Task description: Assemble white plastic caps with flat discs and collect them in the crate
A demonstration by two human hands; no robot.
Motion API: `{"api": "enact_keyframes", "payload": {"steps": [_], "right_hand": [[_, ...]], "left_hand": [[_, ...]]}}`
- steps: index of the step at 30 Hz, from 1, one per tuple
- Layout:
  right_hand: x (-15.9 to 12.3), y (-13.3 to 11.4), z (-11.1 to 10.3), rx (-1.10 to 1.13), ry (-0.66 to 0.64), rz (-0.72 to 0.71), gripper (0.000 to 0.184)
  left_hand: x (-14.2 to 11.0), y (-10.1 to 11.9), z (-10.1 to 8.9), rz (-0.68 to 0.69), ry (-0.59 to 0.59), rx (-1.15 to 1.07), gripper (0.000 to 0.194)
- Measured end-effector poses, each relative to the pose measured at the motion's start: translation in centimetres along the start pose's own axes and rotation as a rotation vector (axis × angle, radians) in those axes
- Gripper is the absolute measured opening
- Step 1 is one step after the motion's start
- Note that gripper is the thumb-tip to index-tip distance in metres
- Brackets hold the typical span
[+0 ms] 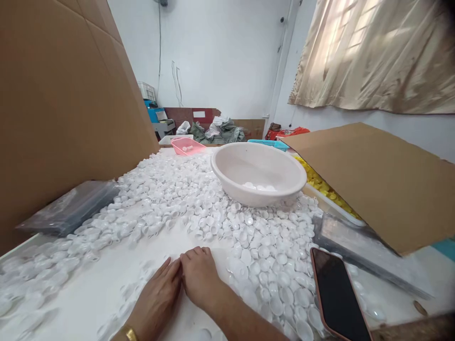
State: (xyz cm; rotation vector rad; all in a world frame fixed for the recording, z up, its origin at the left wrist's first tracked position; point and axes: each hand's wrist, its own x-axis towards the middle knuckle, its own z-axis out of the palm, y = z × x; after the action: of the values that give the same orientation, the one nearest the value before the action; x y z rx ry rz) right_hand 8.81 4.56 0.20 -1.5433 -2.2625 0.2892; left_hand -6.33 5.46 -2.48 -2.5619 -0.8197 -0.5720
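My left hand [158,291], with a gold band at the wrist, rests low over the white tabletop [95,284], its fingers stretched out. Pressed against those fingers is my right hand [199,274], closed with its fingers bent. Whatever may lie between or under the hands is hidden. Small white cup-shaped plastic pieces [245,232] are spread thickly beyond and to the right of my hands, and a thinner line of them runs along the left forearm. A large white basin [258,168] stands on the heap ahead, with several white pieces at its bottom.
A phone [339,293] lies at right, near a plastic-wrapped pack [366,251]. Cardboard [387,180] leans over a tray of yellow pieces [323,189]. Tall cardboard [67,104] stands at left beside a clear plastic bag [71,206]. A pink basket [187,146] sits at the back.
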Motion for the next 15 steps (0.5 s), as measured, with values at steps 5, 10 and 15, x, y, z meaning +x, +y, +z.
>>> {"api": "enact_keyframes", "payload": {"steps": [5,10,15], "right_hand": [[-0.3,1.4,-1.3,0.1,-0.112,-0.011,0.034],[-0.5,4.1,-1.9,0.209,-0.216,-0.022,0.052],[-1.2,4.9,-2.7,0.254,-0.197,0.043,0.045]], "left_hand": [[1.8,1.5,-2.2,-0.143,-0.244,-0.099,0.032],[2.1,3.0,-2.7,-0.269,-0.317,-0.165,0.03],[1.1,3.4,-2.8,-0.163,-0.306,-0.15,0.038]]}}
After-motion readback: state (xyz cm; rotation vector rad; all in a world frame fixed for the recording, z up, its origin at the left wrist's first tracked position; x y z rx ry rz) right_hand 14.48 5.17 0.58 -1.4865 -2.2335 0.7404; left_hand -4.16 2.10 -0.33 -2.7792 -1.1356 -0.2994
